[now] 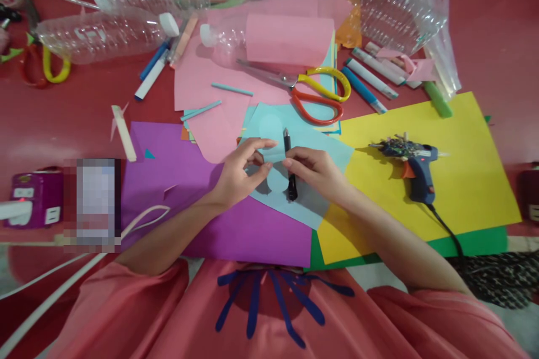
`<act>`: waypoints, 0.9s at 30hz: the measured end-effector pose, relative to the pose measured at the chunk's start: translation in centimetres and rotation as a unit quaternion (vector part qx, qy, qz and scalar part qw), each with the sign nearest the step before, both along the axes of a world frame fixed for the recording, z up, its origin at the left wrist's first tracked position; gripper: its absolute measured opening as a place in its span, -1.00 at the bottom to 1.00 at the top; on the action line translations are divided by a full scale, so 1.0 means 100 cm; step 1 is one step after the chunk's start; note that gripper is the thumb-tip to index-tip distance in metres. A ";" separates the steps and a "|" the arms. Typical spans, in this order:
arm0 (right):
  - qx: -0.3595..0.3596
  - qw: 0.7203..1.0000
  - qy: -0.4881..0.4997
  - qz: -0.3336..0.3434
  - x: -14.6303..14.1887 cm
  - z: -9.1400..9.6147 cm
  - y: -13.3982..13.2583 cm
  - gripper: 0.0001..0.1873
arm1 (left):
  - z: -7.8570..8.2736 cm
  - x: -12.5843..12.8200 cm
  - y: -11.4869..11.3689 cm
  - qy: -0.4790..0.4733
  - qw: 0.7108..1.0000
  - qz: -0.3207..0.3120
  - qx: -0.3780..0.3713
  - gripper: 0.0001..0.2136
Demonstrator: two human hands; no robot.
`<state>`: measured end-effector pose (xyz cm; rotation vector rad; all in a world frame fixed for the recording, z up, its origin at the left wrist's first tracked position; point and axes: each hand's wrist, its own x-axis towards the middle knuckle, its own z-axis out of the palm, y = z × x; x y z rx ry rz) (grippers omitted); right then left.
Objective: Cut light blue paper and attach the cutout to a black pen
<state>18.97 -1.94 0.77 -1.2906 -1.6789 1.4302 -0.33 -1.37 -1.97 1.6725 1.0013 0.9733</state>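
Note:
A pale blue paper cutout (pixel 277 178) with rounded ends lies between my hands, over a larger light blue sheet (pixel 311 202). My left hand (pixel 240 174) has its fingers curled at the cutout's left side, index finger and thumb on its edge. From the right, my right hand (pixel 314 171) pinches the cutout's edge between thumb and fingers; the exact contact is partly hidden. A black pen-like cutter (pixel 292 186) lies on the blue sheet, passing under my right fingertips. Just beyond are scissors (pixel 290 81) with one yellow and one red handle.
A glue gun (pixel 419 171) rests on yellow paper (pixel 475 151) at right, its cord trailing down. Purple paper (pixel 168 146) lies at left. Plastic bottles (pixel 105 36), one wrapped in pink paper (pixel 290 39), and markers (pixel 151 78) lie farther back. A phone (pixel 96 202) and purple power box (pixel 37 199) are left.

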 end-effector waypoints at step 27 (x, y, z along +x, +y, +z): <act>-0.096 0.861 0.033 -0.498 0.138 0.014 -0.041 -0.64 | 0.005 -0.001 0.001 -0.006 1.000 -0.006 0.001 -0.74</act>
